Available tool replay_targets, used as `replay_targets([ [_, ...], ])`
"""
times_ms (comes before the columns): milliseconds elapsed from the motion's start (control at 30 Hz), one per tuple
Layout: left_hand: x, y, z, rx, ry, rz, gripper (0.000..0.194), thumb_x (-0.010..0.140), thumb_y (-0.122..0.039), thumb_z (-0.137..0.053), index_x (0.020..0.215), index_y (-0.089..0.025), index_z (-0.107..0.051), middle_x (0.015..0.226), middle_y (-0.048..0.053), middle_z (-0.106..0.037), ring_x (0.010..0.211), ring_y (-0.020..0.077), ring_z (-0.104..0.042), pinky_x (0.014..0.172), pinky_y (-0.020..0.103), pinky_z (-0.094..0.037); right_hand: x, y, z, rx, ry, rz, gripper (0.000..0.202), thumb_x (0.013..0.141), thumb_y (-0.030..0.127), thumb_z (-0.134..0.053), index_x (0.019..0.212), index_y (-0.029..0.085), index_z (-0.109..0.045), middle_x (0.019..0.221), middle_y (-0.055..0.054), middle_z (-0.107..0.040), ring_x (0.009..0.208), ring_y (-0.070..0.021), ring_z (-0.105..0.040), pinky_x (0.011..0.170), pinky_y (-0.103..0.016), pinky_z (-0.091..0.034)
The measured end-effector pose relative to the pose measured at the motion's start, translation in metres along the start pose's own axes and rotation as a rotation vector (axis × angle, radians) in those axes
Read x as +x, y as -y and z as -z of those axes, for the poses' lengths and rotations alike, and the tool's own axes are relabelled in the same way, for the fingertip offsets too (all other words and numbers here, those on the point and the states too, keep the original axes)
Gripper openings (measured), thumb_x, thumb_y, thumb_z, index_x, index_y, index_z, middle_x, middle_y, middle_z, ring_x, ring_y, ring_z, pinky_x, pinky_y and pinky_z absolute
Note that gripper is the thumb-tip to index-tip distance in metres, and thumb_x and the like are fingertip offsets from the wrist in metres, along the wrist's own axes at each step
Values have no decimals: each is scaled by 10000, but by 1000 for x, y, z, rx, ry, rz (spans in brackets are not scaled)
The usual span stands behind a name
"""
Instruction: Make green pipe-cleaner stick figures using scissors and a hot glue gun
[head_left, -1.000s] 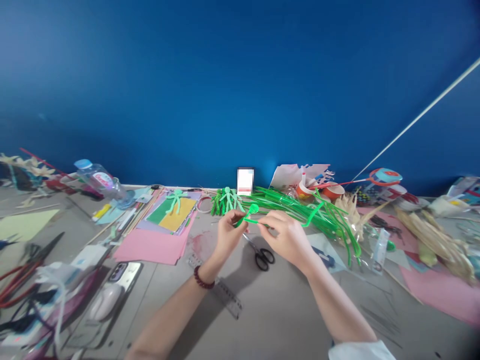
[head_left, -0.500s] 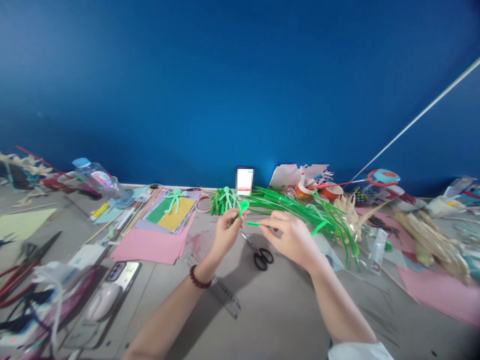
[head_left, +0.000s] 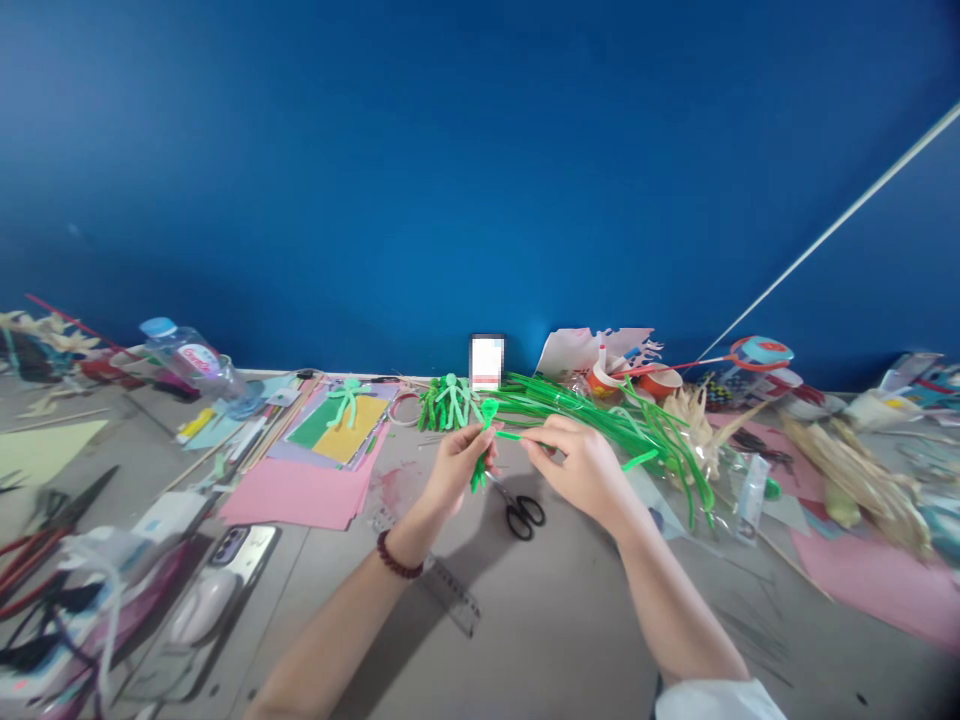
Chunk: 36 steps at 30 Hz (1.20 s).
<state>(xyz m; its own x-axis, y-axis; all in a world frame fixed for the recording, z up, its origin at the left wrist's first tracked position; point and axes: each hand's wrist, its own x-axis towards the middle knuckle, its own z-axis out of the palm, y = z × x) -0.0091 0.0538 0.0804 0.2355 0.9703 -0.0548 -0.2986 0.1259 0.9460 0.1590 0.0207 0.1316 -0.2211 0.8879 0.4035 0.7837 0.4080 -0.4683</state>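
Note:
My left hand (head_left: 455,465) is closed on a small green pipe-cleaner figure (head_left: 478,472), whose round top sticks up above the fingers and whose lower strands hang below. Between thumb and fingertips of my right hand (head_left: 574,462) is a short green pipe cleaner (head_left: 510,435); its free end points left and reaches the left fingertips. Whether it touches the figure is hard to tell. Just beneath the hands lie black-handled scissors (head_left: 523,515), blades partly hidden by my left hand. Behind, a pile of long green pipe cleaners (head_left: 585,405) stretches to the right.
Pale green pipe-cleaner figures (head_left: 451,398) stand by a small screen (head_left: 487,360) at the wall. Another figure (head_left: 347,402) lies on coloured paper (head_left: 300,490). A clear ruler (head_left: 452,597) is near my left wrist. A phone (head_left: 251,550), mouse (head_left: 206,605) and bottle (head_left: 191,352) are left.
The right hand's pipe cleaner has come up to the left fingertips, closing the gap between them. My left hand has turned slightly, so green strands now show beneath it.

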Motion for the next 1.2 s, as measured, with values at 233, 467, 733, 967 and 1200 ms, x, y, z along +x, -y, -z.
replay_targets([
  [233, -1, 2, -1, -96, 3, 16, 252, 721, -392, -634, 679, -148, -586, 632, -8, -476, 505, 70, -420, 463, 194, -373, 2, 0, -3, -41, -31, 4, 212, 865, 279, -509, 885, 221, -711, 712, -16, -593, 561, -103, -528, 578, -215, -394],
  [467, 1, 7, 2, 2, 12, -27, 300, 771, -420, -591, 647, -147, -588, 628, 9, -519, 516, 77, -410, 491, 203, -330, 3, 1, -4, -46, -26, -6, 206, 864, 277, -509, 888, 224, -707, 733, -17, -605, 548, -100, -524, 560, -215, -388],
  [733, 0, 5, -1, 179, -48, -128, 392, 748, -489, -597, 535, -177, -493, 467, -39, -395, 449, 88, -363, 477, 220, -314, 1, 2, -2, -31, -43, -9, 214, 862, 287, -508, 888, 225, -712, 723, -23, -611, 566, -108, -541, 549, -211, -393],
  [967, 3, 10, 4, 241, -117, -197, 361, 794, -449, -554, 567, -171, -519, 546, -22, -445, 501, 92, -376, 497, 221, -295, -1, -3, 7, 20, -74, -16, 193, 866, 260, -503, 871, 223, -693, 729, -21, -619, 573, -117, -535, 556, -226, -398],
  [1200, 1, 6, 3, 484, -118, -325, 238, 791, -325, -580, 607, -184, -632, 601, 15, -563, 610, 142, -524, 600, 232, -380, 2, -11, 8, 68, -160, -12, 176, 872, 263, -481, 898, 193, -640, 842, -60, -648, 710, -163, -581, 600, -248, -435],
])
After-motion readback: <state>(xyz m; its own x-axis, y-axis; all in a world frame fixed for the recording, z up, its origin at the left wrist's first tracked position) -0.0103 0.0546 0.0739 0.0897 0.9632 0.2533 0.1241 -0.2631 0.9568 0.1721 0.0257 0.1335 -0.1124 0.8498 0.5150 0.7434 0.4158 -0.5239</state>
